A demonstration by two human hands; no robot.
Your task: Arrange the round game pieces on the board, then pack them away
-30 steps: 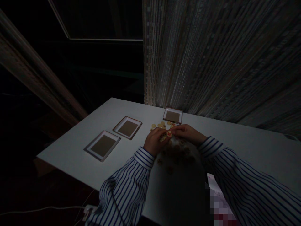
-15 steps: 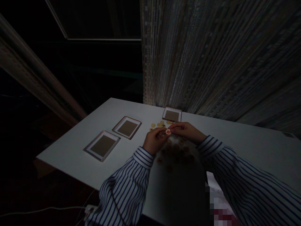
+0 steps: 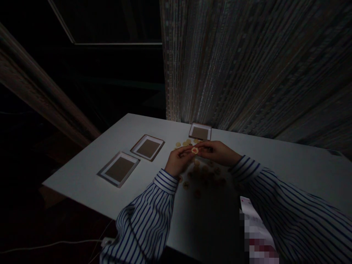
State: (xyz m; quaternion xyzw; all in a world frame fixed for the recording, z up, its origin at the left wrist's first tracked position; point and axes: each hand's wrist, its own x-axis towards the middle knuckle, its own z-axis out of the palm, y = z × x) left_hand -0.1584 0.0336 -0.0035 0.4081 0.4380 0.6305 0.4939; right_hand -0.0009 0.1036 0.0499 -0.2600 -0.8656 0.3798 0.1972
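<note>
A round pale piece with a red character (image 3: 195, 150) is held up between both hands, its marked face showing. My left hand (image 3: 178, 160) pinches it from the left, and my right hand (image 3: 218, 151) has its fingertips on the right edge. Several similar pale discs (image 3: 178, 145) lie on the table just beyond the hands. More discs (image 3: 186, 185) are scattered below them in dark shadow, some with characters showing. Behind the hands stands a shallow framed tray (image 3: 200, 132) with a brown-grey middle.
Two more shallow trays lie on the left of the white table (image 3: 90, 161), one (image 3: 147, 147) behind the other (image 3: 119, 169). A lit phone screen (image 3: 254, 216) is near the right forearm. Bead-like curtains hang behind the table. A white cable runs at lower left.
Both hands have shifted slightly up and left with the piece, whose red character now faces more squarely toward me. The view has moved a little, and more of the phone screen shows.
</note>
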